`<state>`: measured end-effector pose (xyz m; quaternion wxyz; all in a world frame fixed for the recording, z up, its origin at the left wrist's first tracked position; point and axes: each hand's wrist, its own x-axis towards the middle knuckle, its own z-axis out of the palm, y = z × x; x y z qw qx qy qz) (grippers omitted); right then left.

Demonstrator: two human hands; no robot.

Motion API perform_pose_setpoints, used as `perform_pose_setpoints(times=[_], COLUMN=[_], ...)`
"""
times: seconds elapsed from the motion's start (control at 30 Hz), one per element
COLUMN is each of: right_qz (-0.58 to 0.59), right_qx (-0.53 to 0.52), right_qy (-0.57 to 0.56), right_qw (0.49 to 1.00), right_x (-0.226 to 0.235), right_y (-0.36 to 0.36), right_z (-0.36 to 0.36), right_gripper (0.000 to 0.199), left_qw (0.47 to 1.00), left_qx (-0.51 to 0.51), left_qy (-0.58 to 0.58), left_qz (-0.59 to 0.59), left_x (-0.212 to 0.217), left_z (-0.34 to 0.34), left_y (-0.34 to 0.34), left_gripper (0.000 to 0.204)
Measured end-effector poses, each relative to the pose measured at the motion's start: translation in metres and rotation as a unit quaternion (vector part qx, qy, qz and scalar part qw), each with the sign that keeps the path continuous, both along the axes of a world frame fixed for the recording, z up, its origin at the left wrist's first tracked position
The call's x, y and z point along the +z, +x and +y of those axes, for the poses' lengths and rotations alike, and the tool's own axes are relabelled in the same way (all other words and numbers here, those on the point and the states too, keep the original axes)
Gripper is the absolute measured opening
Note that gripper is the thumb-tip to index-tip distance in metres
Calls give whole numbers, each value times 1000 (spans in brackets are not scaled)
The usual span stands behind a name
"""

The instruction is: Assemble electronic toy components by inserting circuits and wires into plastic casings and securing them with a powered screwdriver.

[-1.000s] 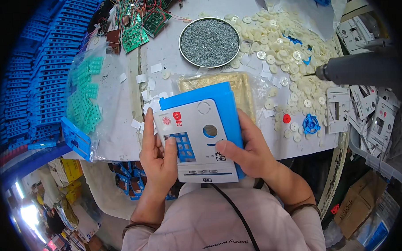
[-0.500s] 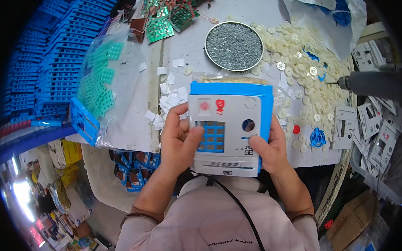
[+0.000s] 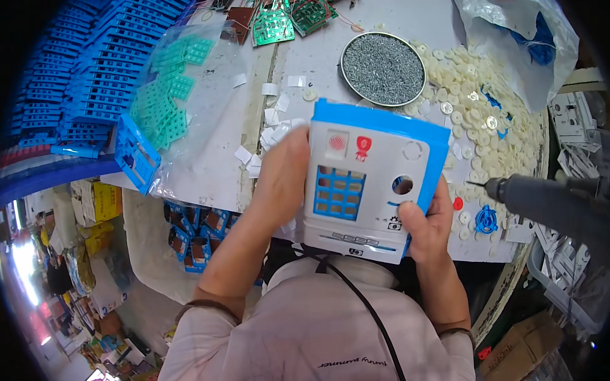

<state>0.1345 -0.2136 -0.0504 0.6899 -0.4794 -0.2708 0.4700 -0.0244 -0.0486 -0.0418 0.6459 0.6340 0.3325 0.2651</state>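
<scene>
A toy money-box casing is tilted in front of me, with a white face and a blue rim. Its face has a blue-barred keypad window, a round hole and a slot near the bottom. My right hand grips its lower right side, thumb on the white face and fingers behind the rim. My left hand is against the left edge, slightly blurred; its fingers are hidden by the casing, so its hold cannot be made out. Right of the casing, an electric screwdriver points its bit toward it.
Behind the casing stands a round dish of screws, beside many cream plastic discs. Green keypad pieces lie in a clear bag, near stacked blue frames. Circuit boards are at the back; white panels fill a right-hand bin.
The casing has turned clockwise and shifted right in view. My left thumb has left its front, and that hand has moved up along the left edge. The screwdriver appears lower and farther left.
</scene>
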Motion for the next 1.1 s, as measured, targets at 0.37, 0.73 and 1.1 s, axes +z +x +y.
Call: perform_pose_setpoints(times=[0.37, 0.73, 1.1], right_qz=[24, 46, 74], right_qx=[-86, 124, 153], right_qy=[-14, -52, -20], right_qw=[996, 990, 985], right_x=[-3, 11, 21], right_y=[-12, 14, 13], right_z=[22, 12, 2], right_gripper=[54, 75, 80], left_qw=[988, 993, 988], left_qx=[88, 114, 118], left_qy=[108, 16, -91], left_qz=[71, 28, 26], left_x=[-19, -9, -15], left_z=[-31, -12, -16], left_y=[-14, -9, -10], left_gripper=[33, 42, 48])
